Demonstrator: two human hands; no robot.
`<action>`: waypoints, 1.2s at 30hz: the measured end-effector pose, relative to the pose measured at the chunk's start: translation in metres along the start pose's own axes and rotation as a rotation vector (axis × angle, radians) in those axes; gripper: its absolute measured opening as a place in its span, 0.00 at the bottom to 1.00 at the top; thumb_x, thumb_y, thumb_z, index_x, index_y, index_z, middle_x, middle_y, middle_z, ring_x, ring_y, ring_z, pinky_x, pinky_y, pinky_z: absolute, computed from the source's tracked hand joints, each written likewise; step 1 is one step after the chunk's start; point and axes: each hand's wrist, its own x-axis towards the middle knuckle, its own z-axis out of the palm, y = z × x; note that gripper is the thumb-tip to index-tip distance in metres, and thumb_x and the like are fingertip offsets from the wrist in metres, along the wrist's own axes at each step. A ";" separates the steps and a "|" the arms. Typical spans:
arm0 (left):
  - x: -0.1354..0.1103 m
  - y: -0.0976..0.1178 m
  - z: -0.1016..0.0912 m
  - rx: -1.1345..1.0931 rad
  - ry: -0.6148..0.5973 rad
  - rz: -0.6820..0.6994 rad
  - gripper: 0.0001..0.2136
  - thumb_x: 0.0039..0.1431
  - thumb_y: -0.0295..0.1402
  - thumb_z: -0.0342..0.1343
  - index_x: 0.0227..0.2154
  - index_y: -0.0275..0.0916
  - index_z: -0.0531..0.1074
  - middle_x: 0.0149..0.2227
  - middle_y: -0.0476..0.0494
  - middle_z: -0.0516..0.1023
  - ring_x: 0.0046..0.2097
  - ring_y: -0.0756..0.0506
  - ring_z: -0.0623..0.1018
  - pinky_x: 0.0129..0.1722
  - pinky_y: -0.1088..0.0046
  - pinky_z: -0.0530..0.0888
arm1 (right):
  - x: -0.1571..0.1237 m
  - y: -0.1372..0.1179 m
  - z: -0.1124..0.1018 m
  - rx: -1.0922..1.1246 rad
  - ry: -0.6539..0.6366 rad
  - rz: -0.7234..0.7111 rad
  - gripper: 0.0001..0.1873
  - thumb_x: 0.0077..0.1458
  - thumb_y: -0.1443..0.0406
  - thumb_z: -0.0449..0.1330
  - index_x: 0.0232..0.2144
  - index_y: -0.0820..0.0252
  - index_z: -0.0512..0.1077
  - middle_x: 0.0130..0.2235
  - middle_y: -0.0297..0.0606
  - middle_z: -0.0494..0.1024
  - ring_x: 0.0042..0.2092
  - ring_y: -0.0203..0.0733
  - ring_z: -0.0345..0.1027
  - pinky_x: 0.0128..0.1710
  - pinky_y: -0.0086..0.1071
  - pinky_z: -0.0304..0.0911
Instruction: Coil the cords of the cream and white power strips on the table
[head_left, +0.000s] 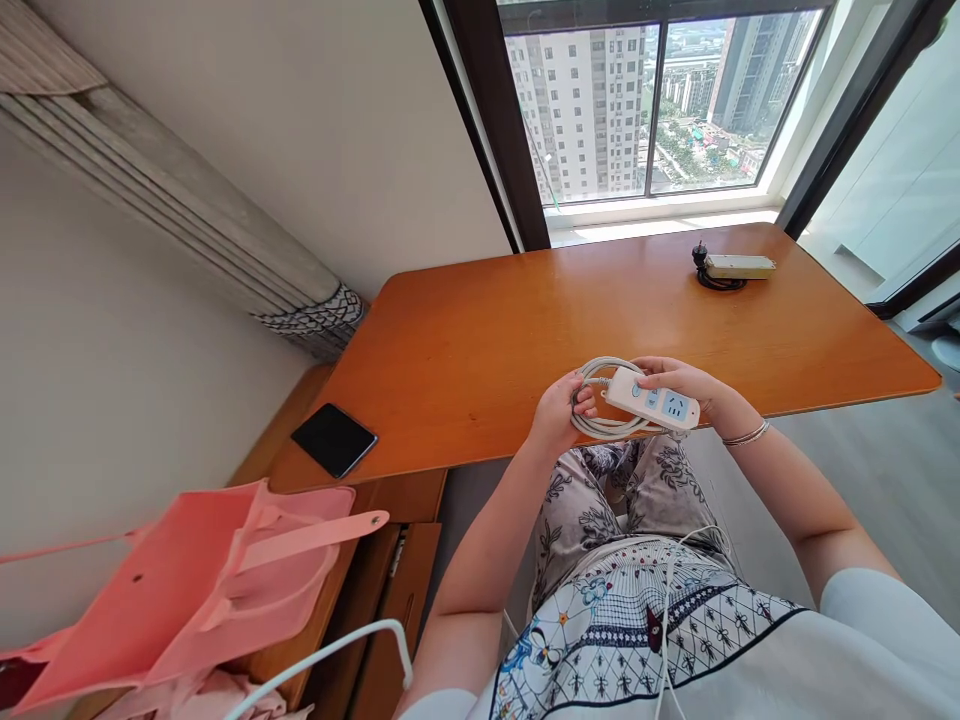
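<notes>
Patterned shirt (622, 630) and trousers fill the bottom of our view, with a thin white cable (666, 590) trailing down over them. Just above our lap, at the near edge of the table (465, 350), we hold a white power strip (654, 400). Our right hand (686, 382) is closed over it from above, fingers lying across the top and the far side. Our left hand (556, 412) is curled round the looped cord (600, 423), which hangs under and behind the strip.

The strip's long axis runs left to right across the picture, dipping slightly to the right. Its cord end points toward our left hand, and its socket face is turned up toward us.

We judge the loops to be the weak point. Only the left fingers gather them, so a slack grip could let the coil spring open and drop off the table's edge. A second strip (739, 266) lies well apart at the far side.
</notes>
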 end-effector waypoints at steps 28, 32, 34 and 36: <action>0.005 -0.036 0.013 -0.059 0.151 0.298 0.15 0.62 0.38 0.62 0.30 0.41 0.60 0.19 0.60 0.58 0.19 0.57 0.55 0.21 0.80 0.59 | 0.006 0.052 0.026 0.616 0.595 -0.280 0.25 0.46 0.50 0.73 0.41 0.52 0.72 0.43 0.38 0.83 0.47 0.47 0.77 0.44 0.37 0.78; 0.009 -0.041 0.014 -0.058 0.140 0.307 0.16 0.62 0.40 0.62 0.30 0.41 0.60 0.20 0.59 0.57 0.20 0.56 0.55 0.22 0.80 0.60 | 0.005 0.052 0.022 0.586 0.588 -0.326 0.23 0.47 0.50 0.71 0.42 0.53 0.72 0.42 0.38 0.84 0.46 0.47 0.78 0.44 0.38 0.78; 0.012 -0.045 0.014 -0.071 0.150 0.291 0.16 0.62 0.41 0.62 0.30 0.41 0.60 0.20 0.59 0.57 0.20 0.56 0.55 0.23 0.79 0.61 | 0.002 0.051 0.018 0.541 0.598 -0.336 0.25 0.45 0.51 0.72 0.42 0.53 0.72 0.42 0.38 0.84 0.45 0.47 0.79 0.44 0.38 0.78; 0.015 -0.049 0.014 -0.098 0.169 0.278 0.15 0.63 0.41 0.61 0.30 0.41 0.61 0.21 0.58 0.59 0.21 0.56 0.58 0.24 0.79 0.63 | 0.001 0.050 0.014 0.491 0.648 -0.349 0.27 0.43 0.52 0.74 0.42 0.53 0.71 0.42 0.37 0.84 0.44 0.46 0.79 0.43 0.38 0.78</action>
